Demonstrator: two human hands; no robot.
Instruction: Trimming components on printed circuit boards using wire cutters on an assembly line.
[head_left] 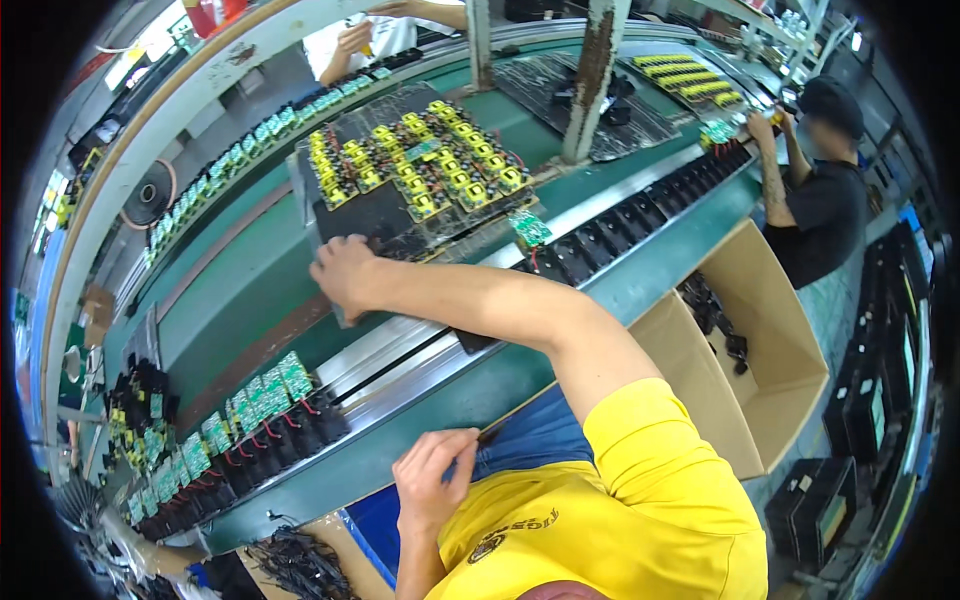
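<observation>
My right hand [345, 275] reaches across the bench. Its fingers are curled over the near left corner of a black tray [345, 217]. Rows of circuit boards with yellow components [415, 185] stand on that tray, and bare tray surface shows beside my hand. Close to my body, above my lap, my left hand [432, 482] has its fingers bent together; I see nothing in it. A green circuit board [530, 228] with a red wire sits at the near edge of the tray, by the row of black cases [600, 240].
More black cases with green boards [260, 400] line the metal rail at left. An open cardboard box [790, 380] with black parts stands at my right. A co-worker in black [825, 180] handles boards farther along; another person's hand [352, 38] shows across the bench. A rusty post [592, 90] rises behind the tray.
</observation>
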